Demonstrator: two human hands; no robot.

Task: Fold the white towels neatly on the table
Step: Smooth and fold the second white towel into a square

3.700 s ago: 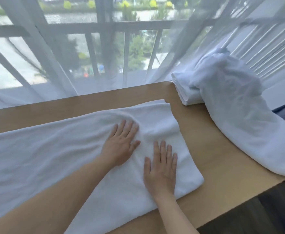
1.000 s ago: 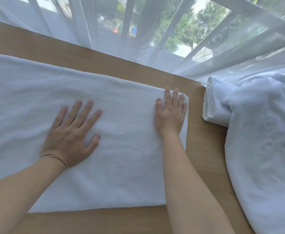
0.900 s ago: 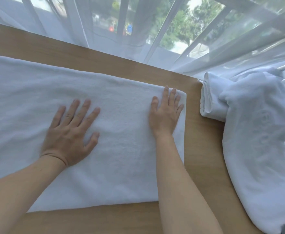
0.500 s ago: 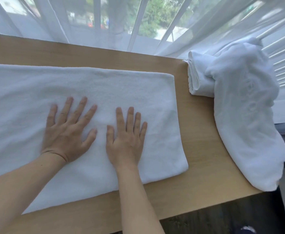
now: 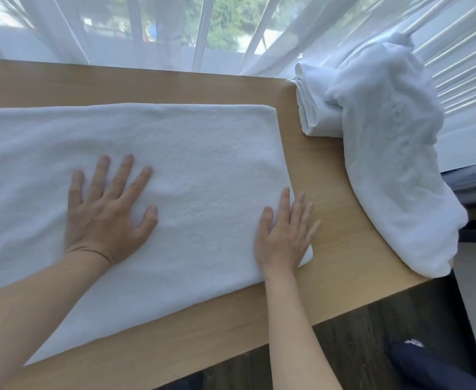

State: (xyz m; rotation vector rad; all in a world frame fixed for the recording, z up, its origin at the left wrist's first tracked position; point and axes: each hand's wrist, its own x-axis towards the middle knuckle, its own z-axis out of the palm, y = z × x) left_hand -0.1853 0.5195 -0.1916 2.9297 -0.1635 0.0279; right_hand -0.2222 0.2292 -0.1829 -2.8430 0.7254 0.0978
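Note:
A long white towel (image 5: 191, 164) lies flat across the wooden table (image 5: 341, 249), running off the left edge of the view. My left hand (image 5: 107, 215) presses flat on its middle with fingers spread. My right hand (image 5: 284, 235) lies flat at the towel's near right corner, fingertips reaching over the right edge onto the wood. A folded white towel (image 5: 313, 105) sits at the table's far right corner. A loose white towel (image 5: 394, 153) is draped over it and runs down the right side of the table.
Sheer white curtains (image 5: 175, 32) hang along the table's far edge in front of a window. The table's near edge drops to a dark wood floor (image 5: 372, 342). A dark blue shape (image 5: 428, 367) shows at the lower right.
My right hand has slid from beside my left hand out to the towel's near right corner. My left hand has stayed pressed on the towel. The view has shifted a little.

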